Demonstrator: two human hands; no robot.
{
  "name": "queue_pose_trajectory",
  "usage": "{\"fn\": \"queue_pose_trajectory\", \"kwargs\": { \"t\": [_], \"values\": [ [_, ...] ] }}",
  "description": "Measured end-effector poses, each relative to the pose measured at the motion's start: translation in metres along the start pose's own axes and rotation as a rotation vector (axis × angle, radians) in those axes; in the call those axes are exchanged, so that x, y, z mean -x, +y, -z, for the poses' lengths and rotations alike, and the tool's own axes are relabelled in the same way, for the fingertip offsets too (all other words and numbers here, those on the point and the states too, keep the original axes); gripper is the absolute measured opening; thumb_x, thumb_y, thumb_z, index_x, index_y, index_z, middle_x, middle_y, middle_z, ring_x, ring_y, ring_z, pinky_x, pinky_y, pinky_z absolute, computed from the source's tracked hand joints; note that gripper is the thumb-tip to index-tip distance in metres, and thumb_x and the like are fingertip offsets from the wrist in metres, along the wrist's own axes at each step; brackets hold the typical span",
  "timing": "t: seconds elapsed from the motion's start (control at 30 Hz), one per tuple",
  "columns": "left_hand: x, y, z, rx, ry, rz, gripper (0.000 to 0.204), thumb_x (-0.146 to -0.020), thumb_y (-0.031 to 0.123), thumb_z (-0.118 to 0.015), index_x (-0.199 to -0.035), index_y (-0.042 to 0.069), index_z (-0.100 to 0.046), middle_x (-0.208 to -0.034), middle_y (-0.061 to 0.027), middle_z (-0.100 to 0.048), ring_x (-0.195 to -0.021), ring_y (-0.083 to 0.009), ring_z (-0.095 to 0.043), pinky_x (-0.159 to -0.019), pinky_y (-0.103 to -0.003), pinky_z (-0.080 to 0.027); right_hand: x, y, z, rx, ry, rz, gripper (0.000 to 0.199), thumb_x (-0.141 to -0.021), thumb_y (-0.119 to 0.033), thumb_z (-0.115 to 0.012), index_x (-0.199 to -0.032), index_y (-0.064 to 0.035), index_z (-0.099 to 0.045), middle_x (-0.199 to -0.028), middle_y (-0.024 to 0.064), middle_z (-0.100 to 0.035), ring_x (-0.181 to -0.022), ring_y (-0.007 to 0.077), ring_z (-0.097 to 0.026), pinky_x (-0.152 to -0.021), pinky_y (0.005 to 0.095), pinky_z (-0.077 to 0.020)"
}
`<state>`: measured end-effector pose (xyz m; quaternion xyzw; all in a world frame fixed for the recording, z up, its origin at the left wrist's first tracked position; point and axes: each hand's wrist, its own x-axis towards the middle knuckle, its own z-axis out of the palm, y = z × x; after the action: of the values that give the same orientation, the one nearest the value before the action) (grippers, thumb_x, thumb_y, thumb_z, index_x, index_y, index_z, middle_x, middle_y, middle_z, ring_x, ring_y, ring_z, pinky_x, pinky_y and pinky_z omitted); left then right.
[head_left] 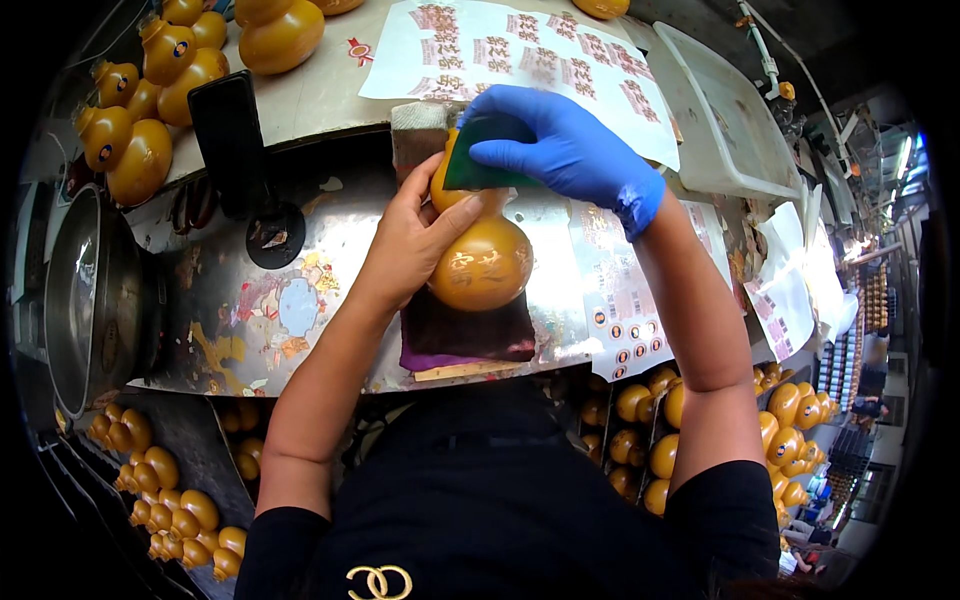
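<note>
A glossy amber gourd-shaped bottle lies on a dark cloth pad in front of me, its wide bulb toward me. Gold-coloured characters show on that bulb. My bare left hand is wrapped round its narrow waist and upper bulb. In my right hand, which wears a blue glove, is a flat dark-green scraper, pinched between thumb and fingers. The scraper lies over the upper bulb and hides part of it; whether it presses there I cannot tell. A pale block sits just beyond the bottle's far end.
Printed sticker sheets lie on the raised shelf ahead and on the metal table to the right. A phone on a stand and a metal basin are at left. Several gourd bottles stand far left. A translucent tray sits right.
</note>
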<state>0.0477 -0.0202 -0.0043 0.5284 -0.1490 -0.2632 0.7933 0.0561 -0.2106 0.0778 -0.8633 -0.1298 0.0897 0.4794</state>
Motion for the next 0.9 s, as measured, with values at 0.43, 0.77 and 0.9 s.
{"fn": "queue_pose_trajectory", "kwargs": {
  "t": [0.43,0.77,0.9],
  "values": [
    [0.000,0.003,-0.001,-0.036,0.007,0.017,0.061,-0.090,0.019,-0.066,-0.138,-0.002,-0.034,-0.123,-0.0138,-0.054,-0.111,-0.0190,-0.056,-0.092,-0.031,-0.048,-0.010,-0.005,0.006,0.148,0.065,0.151,0.032,-0.086,-0.022,-0.063,-0.112,-0.0031,-0.058,-0.102,0.0129,-0.066,-0.095,0.0208,-0.063,-0.086,0.0330,-0.0508],
    [-0.007,0.005,0.010,0.232,0.012,0.126,0.046,-0.101,0.037,-0.043,-0.132,0.003,-0.044,-0.123,-0.0085,-0.056,-0.108,-0.0183,-0.058,-0.097,-0.030,-0.044,0.017,0.004,-0.016,0.348,0.425,0.623,0.022,-0.074,-0.007,-0.069,-0.095,-0.0132,-0.066,-0.088,0.0059,-0.068,-0.076,0.0281,-0.062,-0.069,0.0352,-0.0500],
    [-0.013,0.012,0.005,0.075,0.025,0.145,0.045,-0.101,0.039,-0.042,-0.127,0.003,-0.047,-0.114,-0.0065,-0.059,-0.104,-0.0149,-0.058,-0.092,-0.028,-0.045,0.045,0.026,-0.031,0.362,0.309,0.785,0.023,-0.067,-0.004,-0.068,-0.089,-0.0100,-0.070,-0.085,0.0046,-0.068,-0.078,0.0251,-0.064,-0.070,0.0355,-0.0504]
  ]
}}
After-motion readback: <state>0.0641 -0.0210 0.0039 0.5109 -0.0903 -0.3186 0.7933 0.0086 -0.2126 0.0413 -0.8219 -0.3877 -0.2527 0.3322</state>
